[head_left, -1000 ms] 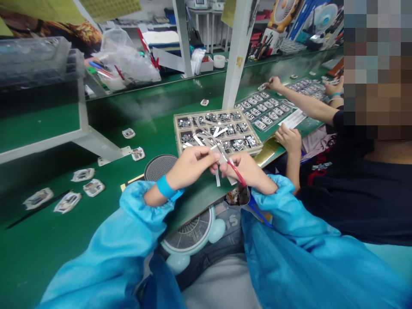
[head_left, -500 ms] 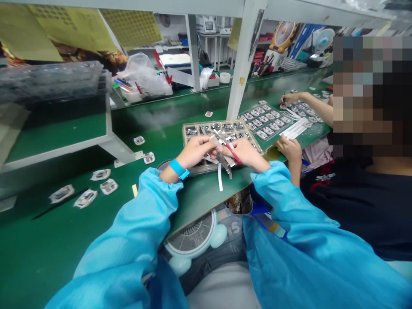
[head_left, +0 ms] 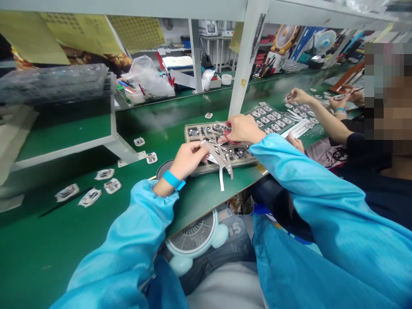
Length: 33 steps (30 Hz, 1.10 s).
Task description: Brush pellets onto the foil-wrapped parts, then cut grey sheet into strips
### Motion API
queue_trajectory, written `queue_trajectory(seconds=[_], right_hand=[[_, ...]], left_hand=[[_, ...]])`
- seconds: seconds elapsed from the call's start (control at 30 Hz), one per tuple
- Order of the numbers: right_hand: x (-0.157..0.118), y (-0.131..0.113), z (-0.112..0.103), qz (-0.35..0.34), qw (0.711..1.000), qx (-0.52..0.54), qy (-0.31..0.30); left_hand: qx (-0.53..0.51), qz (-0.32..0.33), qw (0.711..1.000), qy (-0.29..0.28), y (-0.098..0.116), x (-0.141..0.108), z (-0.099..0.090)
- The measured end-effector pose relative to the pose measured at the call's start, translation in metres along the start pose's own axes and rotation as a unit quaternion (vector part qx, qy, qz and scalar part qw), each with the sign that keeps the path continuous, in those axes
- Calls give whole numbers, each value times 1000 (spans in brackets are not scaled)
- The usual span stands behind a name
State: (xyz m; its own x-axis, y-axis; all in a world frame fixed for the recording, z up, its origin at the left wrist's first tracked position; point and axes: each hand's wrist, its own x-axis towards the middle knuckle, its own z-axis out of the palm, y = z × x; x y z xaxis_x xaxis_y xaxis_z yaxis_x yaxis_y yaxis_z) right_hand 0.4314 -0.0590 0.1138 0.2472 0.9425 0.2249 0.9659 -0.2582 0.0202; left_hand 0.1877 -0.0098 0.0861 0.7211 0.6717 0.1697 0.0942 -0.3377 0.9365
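My left hand (head_left: 189, 159) is closed in a pinch on a small white strip (head_left: 211, 157) above the front of a clear tray (head_left: 193, 169). Beside its fingertips lie several grey and white strips (head_left: 222, 159), one curling down past the tray's front edge. The fingers of my right hand (head_left: 243, 128) are wrapped round a tool with a red handle (head_left: 230, 138) over the tray's right part; its working end is hard to make out. Dark and silver small parts (head_left: 241, 152) fill the tray's compartments.
Several white-framed small parts (head_left: 112, 186) lie on the green table (head_left: 180, 206) to the left, near a thin black stick (head_left: 64, 204). A metal post (head_left: 240, 81) rises behind the tray. At right, a co-worker's hand (head_left: 301, 95) works by another filled tray (head_left: 265, 116).
My hands have moved apart: the right has lifted up and away with the red-handled tool, while the left has shifted slightly left and down. The co-worker has leaned to the right.
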Motion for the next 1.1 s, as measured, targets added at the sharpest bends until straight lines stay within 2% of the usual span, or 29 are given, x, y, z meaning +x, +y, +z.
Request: queue_trajectory(seconds=[0.13, 0.27, 0.37, 0.43, 0.5, 0.57, 0.63, 0.7, 0.8, 0.9, 0.97, 1.03, 1.1], right_hand=[[2, 9, -6, 6, 997, 51, 49], [3, 9, -6, 12, 990, 128, 57], [3, 5, -4, 39, 968, 241, 57], [-3, 0, -5, 43, 942, 326, 72], [-16, -8, -8, 21, 905, 422, 54], [-38, -20, -8, -18, 867, 498, -12], [-64, -33, -5, -27, 844, 532, -52], [-89, -44, 1, 7, 825, 562, -56], [-118, -53, 12, 64, 779, 622, -54], [-135, -56, 18, 117, 739, 664, -15], [-142, -56, 19, 147, 729, 668, 25], [-147, -56, 20, 160, 735, 656, 58], [-151, -57, 20, 162, 743, 646, 69]], left_hand=[[-7, 13, 1000, 5, 4, -5, 1], [0, 5, 1000, 13, 0, -6, 1], [1, 6, 1000, 16, -4, -7, 0], [-11, 13, 1000, 17, -6, -7, -1], [-30, 23, 999, 14, -8, -7, -2], [-50, 34, 998, 5, -8, -8, -3], [-62, 44, 997, -5, -8, -9, -4], [-61, 45, 997, -8, -7, -10, -3], [-42, 38, 998, -2, -4, -14, 1], [-55, 23, 998, -9, -2, -22, 12], [-55, 7, 998, -41, 0, -29, 22], [-34, -1, 996, -80, 2, -38, 33], [-28, -1, 995, -94, 4, -44, 41]])
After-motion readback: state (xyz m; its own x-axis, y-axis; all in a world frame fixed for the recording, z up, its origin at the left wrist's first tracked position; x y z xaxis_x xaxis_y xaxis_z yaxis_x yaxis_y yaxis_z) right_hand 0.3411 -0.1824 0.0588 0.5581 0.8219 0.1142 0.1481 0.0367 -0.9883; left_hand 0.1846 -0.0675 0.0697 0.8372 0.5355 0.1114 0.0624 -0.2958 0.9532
